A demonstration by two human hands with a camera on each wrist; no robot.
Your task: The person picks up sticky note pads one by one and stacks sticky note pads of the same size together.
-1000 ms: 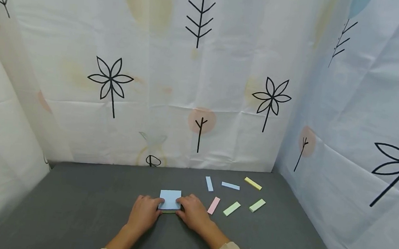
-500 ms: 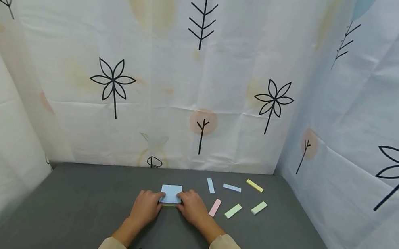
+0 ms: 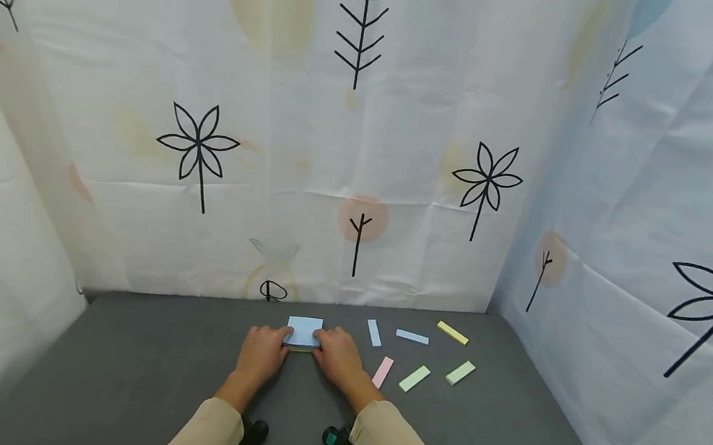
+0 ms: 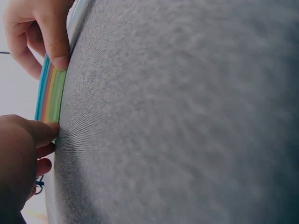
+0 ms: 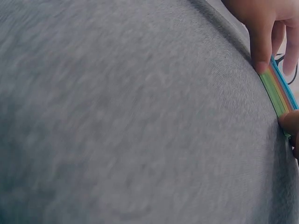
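A square stack of what look like sticky notes (image 3: 304, 331) lies on the grey table, pale blue on top. Its near edge shows blue, orange, yellow and green layers, the green ones lowest, in the left wrist view (image 4: 53, 95). My left hand (image 3: 261, 354) grips the left side, thumb against the near edge. The right hand (image 3: 340, 358) holds the opposite side the same way. Both thumbs press on the layered edge in the right wrist view, where that stack (image 5: 275, 91) is partly covered by fingers. The stack's far side is hidden.
Right of the stack lie two blue strips (image 3: 412, 336), a yellow strip (image 3: 452, 333), a pink strip (image 3: 383, 372) and two green strips (image 3: 415, 379). White printed cloth (image 3: 405, 257) walls the grey table (image 3: 138, 374) at back and sides.
Both hands have moved forward with the stack between them, away from the body and slightly left. The loose strips have stayed put on the table; the head view shifts slightly.
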